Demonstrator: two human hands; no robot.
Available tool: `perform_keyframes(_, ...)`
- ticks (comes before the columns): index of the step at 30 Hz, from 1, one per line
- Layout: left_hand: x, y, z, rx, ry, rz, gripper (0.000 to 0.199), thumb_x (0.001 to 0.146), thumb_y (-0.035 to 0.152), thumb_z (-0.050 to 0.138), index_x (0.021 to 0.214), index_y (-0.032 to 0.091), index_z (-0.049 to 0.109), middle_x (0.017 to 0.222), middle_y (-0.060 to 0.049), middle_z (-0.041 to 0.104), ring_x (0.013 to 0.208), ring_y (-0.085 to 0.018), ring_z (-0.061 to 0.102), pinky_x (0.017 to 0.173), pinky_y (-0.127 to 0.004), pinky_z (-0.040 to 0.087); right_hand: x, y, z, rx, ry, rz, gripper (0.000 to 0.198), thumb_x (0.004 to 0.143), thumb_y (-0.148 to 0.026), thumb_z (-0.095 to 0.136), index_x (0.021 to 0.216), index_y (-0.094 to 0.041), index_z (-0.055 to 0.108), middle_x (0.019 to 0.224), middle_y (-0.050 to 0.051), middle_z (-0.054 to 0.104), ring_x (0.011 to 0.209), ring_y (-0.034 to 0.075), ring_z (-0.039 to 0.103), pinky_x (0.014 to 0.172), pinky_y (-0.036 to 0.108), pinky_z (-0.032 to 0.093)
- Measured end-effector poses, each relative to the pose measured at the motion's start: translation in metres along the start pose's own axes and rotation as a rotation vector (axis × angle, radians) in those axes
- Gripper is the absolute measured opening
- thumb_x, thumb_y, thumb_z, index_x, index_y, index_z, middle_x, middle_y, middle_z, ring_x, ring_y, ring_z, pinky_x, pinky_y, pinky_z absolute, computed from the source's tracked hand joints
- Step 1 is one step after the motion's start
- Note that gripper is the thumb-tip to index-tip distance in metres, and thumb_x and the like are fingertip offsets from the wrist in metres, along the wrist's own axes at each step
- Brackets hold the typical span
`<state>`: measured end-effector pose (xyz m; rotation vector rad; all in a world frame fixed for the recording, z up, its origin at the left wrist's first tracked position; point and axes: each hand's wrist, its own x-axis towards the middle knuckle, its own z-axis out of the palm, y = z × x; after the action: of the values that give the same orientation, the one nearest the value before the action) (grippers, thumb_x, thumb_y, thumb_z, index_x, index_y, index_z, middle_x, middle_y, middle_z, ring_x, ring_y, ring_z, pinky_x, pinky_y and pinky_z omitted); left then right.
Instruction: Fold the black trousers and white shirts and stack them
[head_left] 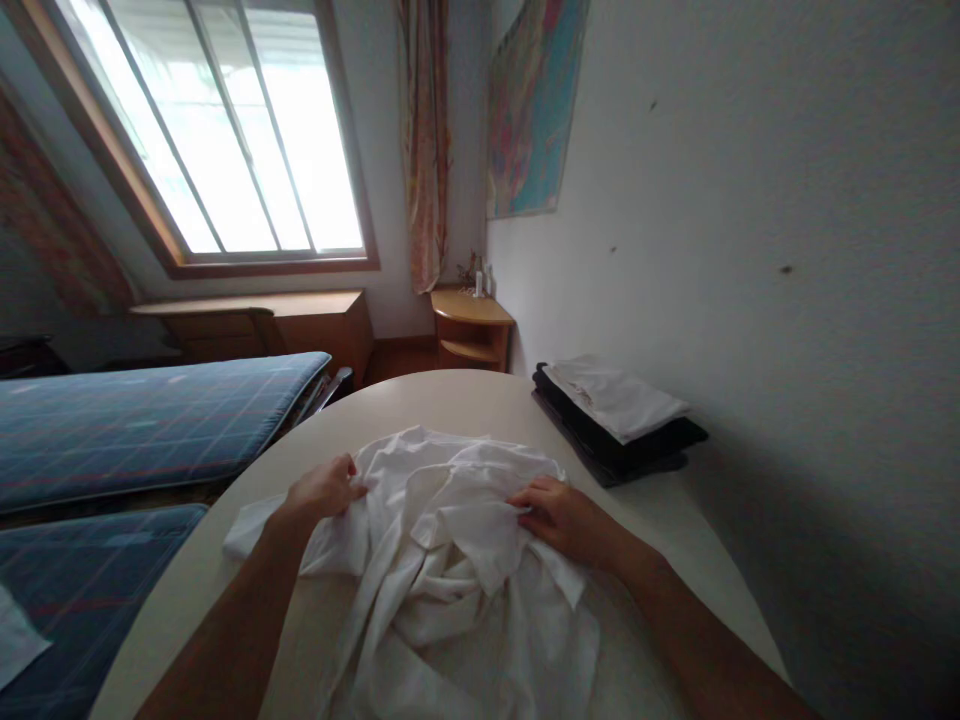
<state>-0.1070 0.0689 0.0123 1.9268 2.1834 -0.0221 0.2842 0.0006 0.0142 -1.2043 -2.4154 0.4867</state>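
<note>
A crumpled white shirt (450,520) lies spread over the round table, its collar flap near the middle and loose folds trailing toward me. One sleeve sticks out to the left. My left hand (324,492) pinches the cloth near the shirt's upper left side, thumb and fingers together. On the other side, my right hand (551,510) grips the cloth right of the collar, its fingers curled over the fabric. The lower end of the shirt runs out of view at the bottom.
The cream table (442,392) stands against the wall. Folded dark clothes (637,455) with a folded white garment (615,395) on top lie at its right edge. Blue plaid mattresses (150,425) are on the left. A corner shelf (472,308) stands behind.
</note>
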Motion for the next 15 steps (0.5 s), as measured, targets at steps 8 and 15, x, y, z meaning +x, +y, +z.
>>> perform_keyframes(8,0.001,-0.006,-0.012,0.048,0.286,-0.139,0.032,0.098,0.034,0.036,0.110,0.017,0.060,0.105,-0.017,0.071,0.100,-0.032,0.068,0.077,-0.036,0.046,-0.006,0.030,-0.019,-0.376,0.305,0.258,0.020,0.095,-0.019,0.052,0.099,-0.022,0.072,0.099,0.007,0.067,0.097,0.023,0.063,0.086,0.034,0.050)
perform_keyframes(15,-0.008,0.003,-0.016,0.050,0.286,-0.140,0.042,0.088,0.050,0.054,0.111,0.015,0.060,0.100,-0.017,0.072,0.095,-0.034,0.069,0.075,-0.037,0.048,-0.001,0.016,-0.009,-0.427,0.494,0.158,0.030,0.090,-0.011,0.049,0.108,-0.020,0.071,0.109,0.010,0.068,0.102,0.025,0.062,0.092,0.038,0.051)
